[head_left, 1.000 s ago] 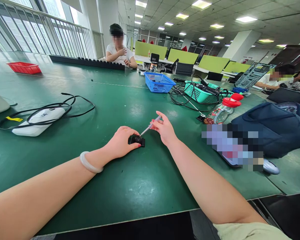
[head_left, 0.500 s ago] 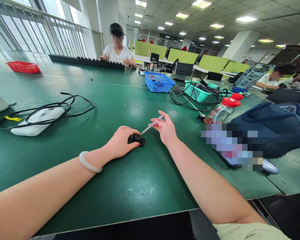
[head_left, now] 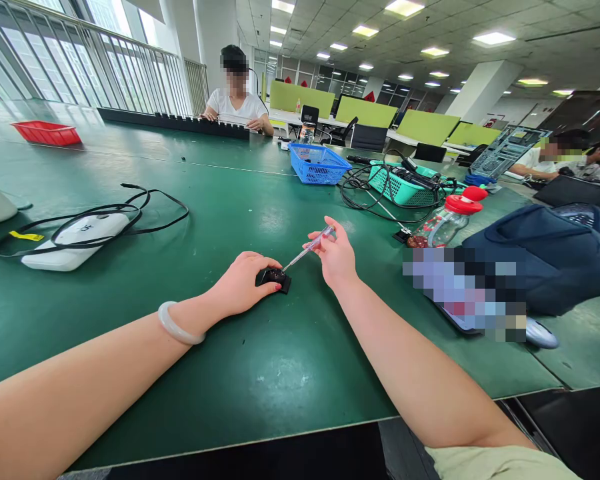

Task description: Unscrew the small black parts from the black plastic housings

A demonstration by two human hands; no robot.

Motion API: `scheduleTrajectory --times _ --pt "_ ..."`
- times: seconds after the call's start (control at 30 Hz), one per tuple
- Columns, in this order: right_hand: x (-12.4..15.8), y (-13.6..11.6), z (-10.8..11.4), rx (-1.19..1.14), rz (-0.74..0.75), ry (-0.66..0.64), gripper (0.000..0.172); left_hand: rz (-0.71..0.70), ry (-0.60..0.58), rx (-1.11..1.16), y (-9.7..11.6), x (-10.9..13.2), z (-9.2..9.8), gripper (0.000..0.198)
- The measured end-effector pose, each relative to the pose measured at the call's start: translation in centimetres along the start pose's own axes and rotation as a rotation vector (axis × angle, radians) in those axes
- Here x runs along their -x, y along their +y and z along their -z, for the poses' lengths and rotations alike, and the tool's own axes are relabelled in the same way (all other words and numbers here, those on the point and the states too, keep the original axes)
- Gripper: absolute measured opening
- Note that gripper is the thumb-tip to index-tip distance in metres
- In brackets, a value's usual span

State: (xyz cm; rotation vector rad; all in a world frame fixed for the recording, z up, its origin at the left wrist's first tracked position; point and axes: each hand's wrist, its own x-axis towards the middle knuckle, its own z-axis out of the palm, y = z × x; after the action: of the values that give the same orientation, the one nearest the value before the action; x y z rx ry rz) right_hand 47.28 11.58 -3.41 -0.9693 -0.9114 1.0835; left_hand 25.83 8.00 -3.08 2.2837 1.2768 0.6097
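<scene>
Teal basket (head_left: 386, 186), piled with black cables (head_left: 420, 177), stands beyond and right of the block (head_left: 274, 275); a blue basket (head_left: 325, 176) beyond the block holds dark bits. On the counter (head_left: 220, 393), the left hand (head_left: 244, 283) clasps the block; just right of it, the right hand (head_left: 339, 257) grips a screwdriver (head_left: 307, 251), tip at the block.

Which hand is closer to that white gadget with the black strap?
Left. The left hand, pinching a small black part, is right of the white gadget; the right hand, holding a slim tool, is farther off on that same side.
</scene>
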Motion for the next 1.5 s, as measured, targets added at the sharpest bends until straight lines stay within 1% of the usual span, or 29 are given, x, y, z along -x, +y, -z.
scheduleTrajectory --times 0.17,0.33,0.43,0.5,0.67,0.73,0.93,1.03,1.13,1.27,1.5 --pt "0.0 0.1 0.1 0.025 0.071 -0.054 0.042 0.000 -0.003 -0.005 0.1 -0.1 0.1 0.034" --pt "0.7 -0.4 -0.2 0.105 0.282 -0.186 0.042 0.000 0.000 0.002 0.1 0.0 0.1 0.033" --pt "1.0 -0.7 -0.4 0.143 0.331 -0.222 0.044 0.006 -0.007 0.004 0.0 0.0 0.1 0.032" --pt "0.8 -0.6 -0.4 0.146 0.287 -0.196 0.044 0.005 -0.013 0.002 0.1 0.0 0.1 0.031" --pt "-0.3 0.2 0.1 0.141 0.013 -0.048 0.048 0.024 -0.022 -0.009 0.3 -0.1 0.2 0.030" --pt "-0.5 0.4 0.1 0.160 -0.043 -0.034 0.048 0.029 -0.025 -0.011 0.3 -0.1 0.2 0.031" --pt "0.2 0.2 -0.5 0.151 0.009 -0.051 0.041 0.024 -0.022 0.001 0.0 0.0 0.1 0.032" --pt "0.3 0.0 -0.6 0.116 -0.024 -0.042 0.036 0.022 -0.020 -0.002 0.0 -0.1 0.1 0.033" --pt "0.1 -0.1 -0.5 0.071 -0.076 0.002 0.033 0.024 -0.020 0.005 0.1 -0.1 0.1 0.033" --pt "0.0 -0.4 -0.3 0.040 -0.079 0.039 0.034 0.019 -0.021 0.003 0.1 -0.1 0.1 0.032" --pt "-0.1 -0.2 -0.1 0.049 -0.030 -0.029 0.035 0.030 -0.023 0.009 0.3 0.0 0.2 0.032"
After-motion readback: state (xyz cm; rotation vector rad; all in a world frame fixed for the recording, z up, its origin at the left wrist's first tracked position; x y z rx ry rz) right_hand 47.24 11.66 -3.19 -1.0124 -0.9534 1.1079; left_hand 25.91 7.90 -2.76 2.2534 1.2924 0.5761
